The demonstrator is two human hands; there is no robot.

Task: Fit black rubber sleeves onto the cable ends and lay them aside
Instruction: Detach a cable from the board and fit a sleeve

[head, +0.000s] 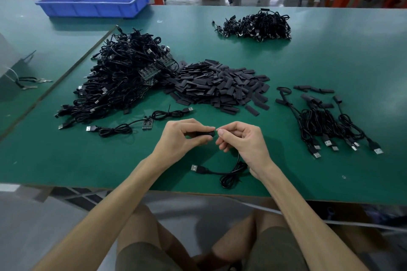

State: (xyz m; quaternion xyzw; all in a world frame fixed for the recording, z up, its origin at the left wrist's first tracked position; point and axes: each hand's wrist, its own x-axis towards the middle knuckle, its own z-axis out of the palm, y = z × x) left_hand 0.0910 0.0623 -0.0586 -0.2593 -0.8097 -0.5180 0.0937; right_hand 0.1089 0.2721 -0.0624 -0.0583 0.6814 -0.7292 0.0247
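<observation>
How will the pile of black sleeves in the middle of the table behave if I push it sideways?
The sleeve pile would probably scatter rather than slide as one: the pieces lie loose and criss-crossed. They look flat and small, so they are likely light and unlikely to roll.

Green table point(308, 61), one flat top.

Far left: blue bin point(94, 2), close to the far edge.

Left of centre: big cable pile point(119, 77), tangled, small circuit boards showing in it. Sleeve pile point(220, 86) touches its right side; flat black pieces.

Far, right of centre: smaller cable heap point(257, 26), well apart from the rest.

Right: sleeved cables point(330, 121) side by side, plugs toward the near edge. A few loose sleeves point(315, 89) just beyond them.

Just near of the big pile: two single cables point(123, 128), a small board point(145, 125) between them.

Near edge, centre: coiled cable point(229, 174), plug pointing left.
</observation>
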